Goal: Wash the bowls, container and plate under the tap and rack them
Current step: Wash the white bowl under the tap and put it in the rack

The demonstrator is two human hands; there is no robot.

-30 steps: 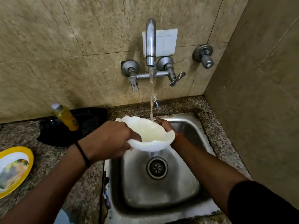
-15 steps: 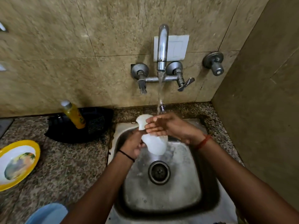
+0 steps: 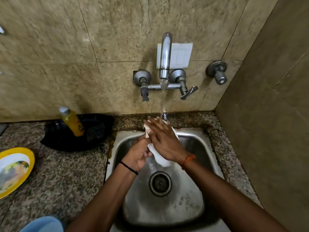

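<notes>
A white bowl (image 3: 160, 158) is tipped on edge over the steel sink (image 3: 197, 148), under the water running from the wall tap (image 3: 164, 56). My left hand (image 3: 139, 152) grips the bowl's lower left rim. My right hand (image 3: 164, 141) lies flat with straight fingers across the bowl, covering most of it, and the stream hits its fingers. A plate with a yellow rim (image 3: 15, 169) sits on the counter at the far left.
A yellow soap bottle (image 3: 71, 122) leans in a black tray (image 3: 93, 131) left of the sink. A light blue object (image 3: 41, 224) shows at the bottom left edge. A side wall stands close on the right. The granite counter (image 3: 66, 178) surrounds the sink.
The bowl went from mouth-up to tipped on edge. My right hand came from behind it to lie flat over it, sliding further up. The view shifted left.
</notes>
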